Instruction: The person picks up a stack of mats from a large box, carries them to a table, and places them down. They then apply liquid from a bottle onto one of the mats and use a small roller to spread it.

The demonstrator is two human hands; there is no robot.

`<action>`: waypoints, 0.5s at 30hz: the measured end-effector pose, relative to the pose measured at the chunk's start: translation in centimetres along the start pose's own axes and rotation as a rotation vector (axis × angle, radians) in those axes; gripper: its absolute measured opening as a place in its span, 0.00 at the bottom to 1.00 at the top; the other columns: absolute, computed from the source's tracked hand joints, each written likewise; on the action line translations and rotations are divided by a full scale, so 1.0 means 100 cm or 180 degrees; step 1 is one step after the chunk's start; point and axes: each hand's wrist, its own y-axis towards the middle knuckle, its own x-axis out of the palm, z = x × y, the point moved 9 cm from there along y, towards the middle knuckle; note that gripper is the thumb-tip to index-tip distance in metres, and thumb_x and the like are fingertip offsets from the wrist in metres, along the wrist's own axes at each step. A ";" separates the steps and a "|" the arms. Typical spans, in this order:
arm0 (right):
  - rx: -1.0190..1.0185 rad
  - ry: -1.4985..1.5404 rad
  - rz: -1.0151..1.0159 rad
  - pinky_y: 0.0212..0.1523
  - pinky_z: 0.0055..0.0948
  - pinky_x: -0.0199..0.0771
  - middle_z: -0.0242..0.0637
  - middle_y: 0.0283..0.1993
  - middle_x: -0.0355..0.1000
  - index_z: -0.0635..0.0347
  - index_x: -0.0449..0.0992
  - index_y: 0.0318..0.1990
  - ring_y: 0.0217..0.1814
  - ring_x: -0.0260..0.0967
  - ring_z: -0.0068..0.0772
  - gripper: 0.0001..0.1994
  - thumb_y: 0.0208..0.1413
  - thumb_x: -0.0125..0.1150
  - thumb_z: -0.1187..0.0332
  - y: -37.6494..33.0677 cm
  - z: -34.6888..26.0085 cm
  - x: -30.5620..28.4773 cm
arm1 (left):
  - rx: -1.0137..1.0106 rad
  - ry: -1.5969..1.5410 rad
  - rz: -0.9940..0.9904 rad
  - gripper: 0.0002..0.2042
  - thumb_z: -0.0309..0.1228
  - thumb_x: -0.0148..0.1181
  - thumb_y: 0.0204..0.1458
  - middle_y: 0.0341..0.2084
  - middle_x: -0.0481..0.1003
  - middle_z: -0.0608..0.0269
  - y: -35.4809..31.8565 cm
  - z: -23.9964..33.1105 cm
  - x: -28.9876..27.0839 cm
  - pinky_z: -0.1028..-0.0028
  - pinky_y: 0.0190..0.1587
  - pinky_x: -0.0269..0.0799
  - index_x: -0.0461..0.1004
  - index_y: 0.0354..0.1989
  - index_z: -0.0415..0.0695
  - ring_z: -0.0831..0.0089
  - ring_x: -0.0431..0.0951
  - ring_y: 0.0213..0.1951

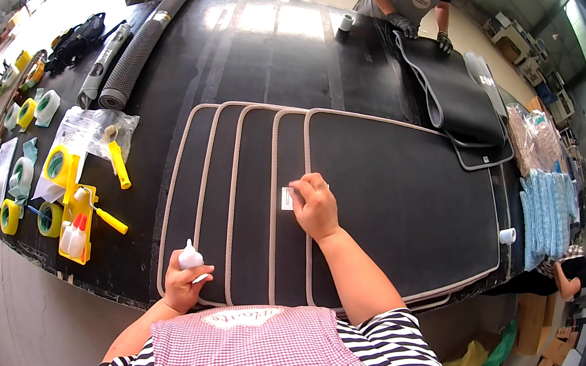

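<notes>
Several black mats (398,191) with beige bound edges lie fanned out, overlapping, in front of me. My left hand (183,284), at the near left corner of the fan, is wrapped round a small white squeeze bottle (189,255) whose nozzle points up. A small white piece (201,277) shows by that thumb; its kind is unclear. My right hand (317,208) reaches over the top mat. Its fingers are drawn together at the edge of a white label (287,199) on the second mat from the right, and partly hide it.
On the left are tape rolls (47,107), a yellow tray (78,227) with small bottles, yellow-handled rollers (119,166) and a rolled grey mat (148,44). Across the table, a co-worker's gloved hands (404,25) touch a folded black mat (466,88). Blue bundles (544,213) lie right.
</notes>
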 end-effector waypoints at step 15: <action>0.0075 0.0811 -0.0254 0.38 0.34 0.74 0.37 0.32 0.75 0.58 0.80 0.34 0.35 0.72 0.38 0.07 0.47 0.66 0.79 -0.036 -0.050 -0.018 | -0.0082 -0.0759 -0.0220 0.09 0.32 0.73 0.46 0.46 0.69 0.57 0.023 0.020 0.004 0.68 0.52 0.73 0.85 0.37 0.47 0.64 0.75 0.49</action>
